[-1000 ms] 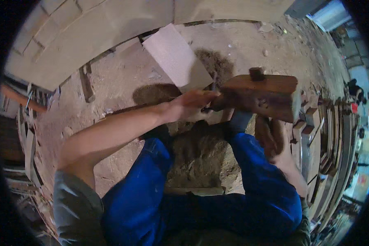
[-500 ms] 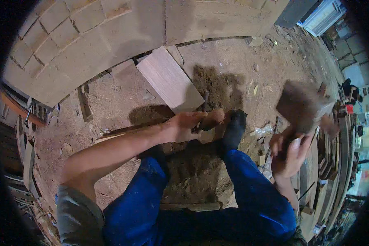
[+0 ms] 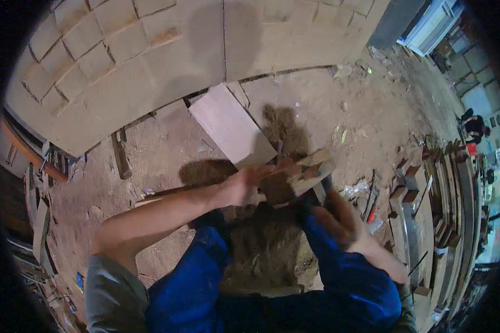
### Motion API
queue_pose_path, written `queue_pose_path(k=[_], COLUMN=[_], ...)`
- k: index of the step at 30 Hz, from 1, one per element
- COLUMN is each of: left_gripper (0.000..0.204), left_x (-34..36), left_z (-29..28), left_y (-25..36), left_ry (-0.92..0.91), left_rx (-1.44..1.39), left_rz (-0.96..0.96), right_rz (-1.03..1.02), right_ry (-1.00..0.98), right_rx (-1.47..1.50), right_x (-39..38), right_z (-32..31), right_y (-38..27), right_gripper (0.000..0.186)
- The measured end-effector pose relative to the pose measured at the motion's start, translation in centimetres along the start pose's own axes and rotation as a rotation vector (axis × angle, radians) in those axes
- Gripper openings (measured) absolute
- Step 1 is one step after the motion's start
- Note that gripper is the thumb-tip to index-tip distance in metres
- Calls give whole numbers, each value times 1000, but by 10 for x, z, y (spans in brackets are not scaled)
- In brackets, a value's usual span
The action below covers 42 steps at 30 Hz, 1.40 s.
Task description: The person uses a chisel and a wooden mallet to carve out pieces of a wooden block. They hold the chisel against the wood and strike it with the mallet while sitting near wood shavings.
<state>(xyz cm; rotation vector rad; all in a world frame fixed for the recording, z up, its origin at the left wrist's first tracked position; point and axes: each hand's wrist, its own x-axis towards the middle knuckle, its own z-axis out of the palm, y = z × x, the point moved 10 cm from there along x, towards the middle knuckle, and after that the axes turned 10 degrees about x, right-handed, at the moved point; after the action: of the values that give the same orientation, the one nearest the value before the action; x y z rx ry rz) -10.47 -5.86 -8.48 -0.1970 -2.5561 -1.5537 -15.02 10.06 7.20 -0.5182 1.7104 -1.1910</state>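
Mallet (image 3: 300, 177) — chunky, brown, blurred — right hand (image 3: 339, 222); left hand (image 3: 244, 186) fingers' closure unclear.

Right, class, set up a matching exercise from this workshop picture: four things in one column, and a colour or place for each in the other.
Things:
1 trousers
2 wooden mallet
3 flat board
4 stacked timber

Descriptions:
A leaning along the right side
B blue
C pale, lying on the dirt floor
D brown, blurred beside the left hand

Pairs: 1-B, 2-D, 3-C, 4-A

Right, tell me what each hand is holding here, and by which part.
The right hand, blurred, grips a wooden mallet by its handle. The left hand is closed beside the mallet head; what it holds is hidden.
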Motion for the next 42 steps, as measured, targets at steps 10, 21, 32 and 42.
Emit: queue_pose_path(k=[10,21,32,42], left_gripper=[62,62,54,47], left_x=[-1,14,-27,-9], left_z=[-11,-9,-29,2], left_y=[34,51,54,37], left_ry=[-96,-59,-28,-10], left_rx=[369,283,272,387], left_rz=[-133,-20,-162,-36], right_rz=[-658,-465,-408,-538], right_ry=[287,249,107,115], right_rx=[438,-631,-564,297], right_x=[-26,-27,-2,-50], right_z=[-51,-6,2,-48], right_y=[-30,-64,-39,-31], right_gripper=[29,31,18,38])
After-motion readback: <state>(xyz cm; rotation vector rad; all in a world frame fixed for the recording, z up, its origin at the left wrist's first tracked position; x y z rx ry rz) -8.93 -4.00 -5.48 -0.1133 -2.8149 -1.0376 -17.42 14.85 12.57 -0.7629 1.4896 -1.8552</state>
